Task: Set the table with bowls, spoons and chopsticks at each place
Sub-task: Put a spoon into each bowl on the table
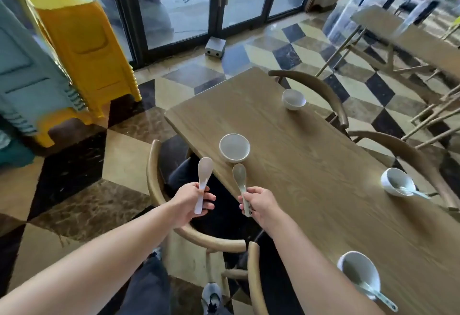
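Observation:
Several white bowls stand on the long wooden table [311, 165]. The near left bowl [234, 147] and the far bowl [293, 99] hold nothing. A bowl at the right edge [397, 181] and one at the near right [358, 271] each have a spoon in them. My left hand [193, 201] grips a white ceramic spoon [203, 180] by its handle, just off the table's left edge. My right hand [258, 205] grips a second spoon [241, 181], its scoop just below the near left bowl. No chopsticks are in view.
Wooden chairs stand along both long sides: one under my hands [155, 180], another near my feet [254, 277], two on the right [321, 88]. Stacked yellow stools [82, 48] and teal stools [27, 81] stand at left. Glass doors at the back; another table [410, 41] at far right.

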{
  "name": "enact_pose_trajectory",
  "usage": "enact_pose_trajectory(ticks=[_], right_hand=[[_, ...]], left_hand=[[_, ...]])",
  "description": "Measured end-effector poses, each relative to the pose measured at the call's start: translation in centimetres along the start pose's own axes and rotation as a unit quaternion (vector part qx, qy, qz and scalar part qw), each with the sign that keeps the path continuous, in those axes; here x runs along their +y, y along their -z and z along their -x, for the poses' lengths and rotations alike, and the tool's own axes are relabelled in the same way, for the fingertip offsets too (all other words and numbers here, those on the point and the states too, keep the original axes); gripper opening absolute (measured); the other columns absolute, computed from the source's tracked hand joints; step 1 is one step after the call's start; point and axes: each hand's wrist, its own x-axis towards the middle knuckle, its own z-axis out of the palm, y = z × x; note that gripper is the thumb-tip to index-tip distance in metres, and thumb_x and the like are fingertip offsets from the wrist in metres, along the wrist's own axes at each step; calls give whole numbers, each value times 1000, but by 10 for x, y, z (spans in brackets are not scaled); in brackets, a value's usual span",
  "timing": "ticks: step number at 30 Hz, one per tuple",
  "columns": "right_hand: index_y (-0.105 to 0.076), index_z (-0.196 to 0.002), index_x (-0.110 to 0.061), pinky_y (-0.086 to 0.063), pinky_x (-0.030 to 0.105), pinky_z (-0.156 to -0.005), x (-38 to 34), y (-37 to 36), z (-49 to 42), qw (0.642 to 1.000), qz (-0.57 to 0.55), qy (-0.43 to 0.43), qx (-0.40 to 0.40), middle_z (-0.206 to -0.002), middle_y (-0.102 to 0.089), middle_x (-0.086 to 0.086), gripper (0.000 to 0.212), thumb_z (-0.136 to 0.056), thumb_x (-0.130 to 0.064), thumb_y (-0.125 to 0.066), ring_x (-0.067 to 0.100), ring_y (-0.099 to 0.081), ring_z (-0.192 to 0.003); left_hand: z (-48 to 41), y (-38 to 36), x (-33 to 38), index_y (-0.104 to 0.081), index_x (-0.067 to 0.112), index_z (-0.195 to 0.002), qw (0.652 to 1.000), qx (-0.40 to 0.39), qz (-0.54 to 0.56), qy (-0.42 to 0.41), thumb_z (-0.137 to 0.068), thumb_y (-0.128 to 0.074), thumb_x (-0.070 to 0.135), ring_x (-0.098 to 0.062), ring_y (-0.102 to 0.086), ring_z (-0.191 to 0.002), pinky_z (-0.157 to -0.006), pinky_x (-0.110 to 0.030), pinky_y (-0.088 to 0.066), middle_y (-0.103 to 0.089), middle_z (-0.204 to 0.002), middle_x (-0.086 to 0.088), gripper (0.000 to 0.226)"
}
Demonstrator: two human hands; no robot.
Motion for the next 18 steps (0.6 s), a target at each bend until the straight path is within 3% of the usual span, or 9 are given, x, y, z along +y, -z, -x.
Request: enact_pose_trajectory(ticks=[3,7,9,18], right_hand=[[-59,-97,-6,-52,33,-63,-24,-17,-13,998,-26,-18,47,-85,-69,16,6,-96,-1,-56,23,-60,-68],[-59,-86,-8,-46,20,-43,-52,-35,-23,993,-12,-40,107,-79,-66,11,13,-97,-3,-54,18,-52,-55],[-59,-81,-9,-43,22,-44,-60,-41,-28,990,-11,-46,136,-75,-65,10,17,-97,-4,-55,17,-49,-51],[-63,-82,-8,-37,21,-40,-79,-34,-64,983,13,-55,173,-70,-65,5,14,-95,-12,-59,12,-49,-49]], left_hand=[[-29,20,33,-56,7,-103,998,-43,-37,10,-103,-35,5,-22,-65,-63,-75,-39,-54,-71,-72,-8,21],[-62,45,75,-59,1,-101,990,-121,-69,36,-101,-43,-1,-22,-64,-62,-71,-38,-60,-65,-69,-9,16],[-75,52,93,-61,-4,-102,983,-159,-84,45,-99,-47,-4,-22,-64,-67,-70,-38,-62,-62,-74,-12,14],[-124,48,117,-64,-7,-97,972,-171,-137,89,-96,-52,-7,-25,-64,-76,-75,-41,-61,-61,-83,-15,13]])
